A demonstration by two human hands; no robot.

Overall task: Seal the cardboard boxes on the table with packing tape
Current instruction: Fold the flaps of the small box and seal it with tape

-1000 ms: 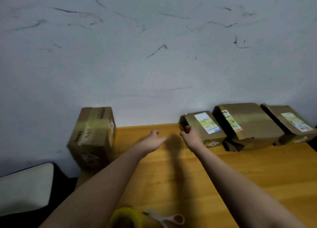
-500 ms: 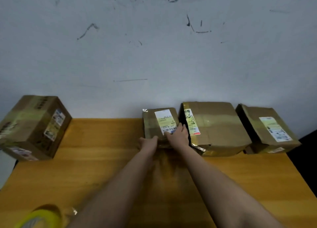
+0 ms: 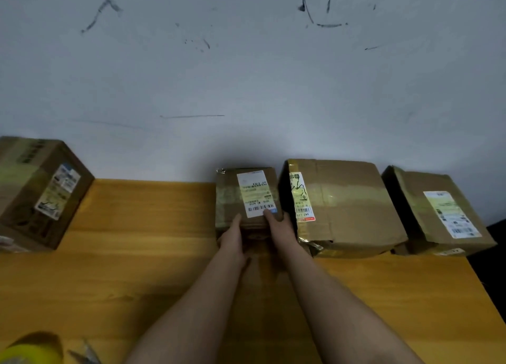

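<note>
Four cardboard boxes stand along the far edge of the wooden table (image 3: 137, 267). Both hands grip the small labelled box (image 3: 246, 196), third from the right: left hand (image 3: 232, 237) curled on its near left corner, right hand (image 3: 279, 228) with thumb on top over the shipping label (image 3: 256, 192). This looks like fetching a box. Next, draw it near, toward the yellow tape roll (image 3: 27, 350) at the near left corner.
</note>
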